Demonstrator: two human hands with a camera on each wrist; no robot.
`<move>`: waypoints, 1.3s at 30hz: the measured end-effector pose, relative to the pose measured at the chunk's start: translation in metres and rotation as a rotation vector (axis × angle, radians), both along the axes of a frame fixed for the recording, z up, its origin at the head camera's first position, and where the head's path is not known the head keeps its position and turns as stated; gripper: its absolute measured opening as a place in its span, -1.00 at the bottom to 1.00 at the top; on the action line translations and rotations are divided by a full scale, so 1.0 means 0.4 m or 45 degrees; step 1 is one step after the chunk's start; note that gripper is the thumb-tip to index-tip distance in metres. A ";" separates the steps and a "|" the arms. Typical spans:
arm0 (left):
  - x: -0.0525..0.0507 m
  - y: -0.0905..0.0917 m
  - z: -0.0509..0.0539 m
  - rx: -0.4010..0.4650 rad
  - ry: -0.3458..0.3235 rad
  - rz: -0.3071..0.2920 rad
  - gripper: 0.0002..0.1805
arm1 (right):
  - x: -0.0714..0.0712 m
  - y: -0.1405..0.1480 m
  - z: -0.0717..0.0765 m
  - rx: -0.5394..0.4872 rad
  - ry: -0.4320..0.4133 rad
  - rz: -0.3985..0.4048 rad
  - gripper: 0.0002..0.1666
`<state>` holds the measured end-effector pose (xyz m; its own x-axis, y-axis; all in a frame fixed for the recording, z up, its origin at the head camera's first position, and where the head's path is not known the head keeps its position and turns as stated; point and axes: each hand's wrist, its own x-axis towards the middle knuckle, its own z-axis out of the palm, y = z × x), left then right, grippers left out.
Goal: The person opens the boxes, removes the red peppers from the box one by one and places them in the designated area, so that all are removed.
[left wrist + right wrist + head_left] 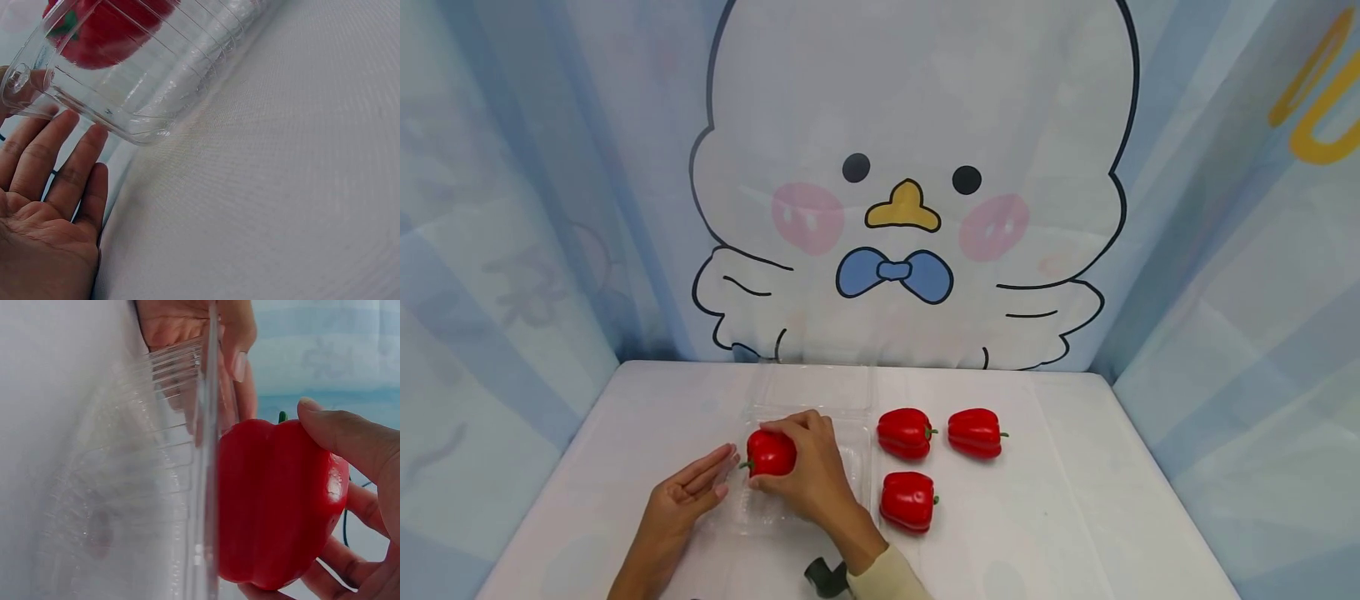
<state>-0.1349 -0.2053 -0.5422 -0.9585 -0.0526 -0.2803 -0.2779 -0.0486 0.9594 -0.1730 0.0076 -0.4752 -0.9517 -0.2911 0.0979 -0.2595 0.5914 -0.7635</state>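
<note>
My right hand [816,471] grips a red bell pepper [771,452] between thumb and fingers, its green stem facing left. The pepper is over the left part of a clear plastic clamshell box [767,517], whose lid [812,387] lies folded back. In the right wrist view the held pepper [275,506] sits at the box's rim, partly behind it. My left hand [681,500] is at the box's left edge, its fingers fairly straight. In the left wrist view, the left hand's fingertips [97,134] lie close against the box corner; contact is unclear.
Three more red bell peppers lie right of the box: one at the upper left [905,433], one at the upper right [976,432], one nearer [908,502]. A dark object [825,577] shows beneath the right forearm. A printed curtain [895,333] hangs behind the white table [1075,500].
</note>
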 end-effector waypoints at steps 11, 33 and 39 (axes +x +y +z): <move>-0.003 -0.001 -0.002 0.002 -0.010 -0.002 -0.17 | 0.026 0.028 0.035 -0.037 0.005 -0.022 -0.23; -0.003 0.002 -0.002 -0.061 -0.029 -0.019 -0.18 | 0.072 0.103 0.067 -0.124 -0.004 -0.128 -0.16; -0.006 -0.004 -0.010 -0.024 -0.020 -0.014 -0.20 | 0.086 0.125 0.074 -0.156 -0.030 -0.147 -0.14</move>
<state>-0.1373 -0.2068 -0.5464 -0.9546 -0.0473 -0.2942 -0.2932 -0.0275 0.9557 -0.1387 0.0574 -0.4455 -0.9806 -0.1671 0.1029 -0.1761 0.5182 -0.8370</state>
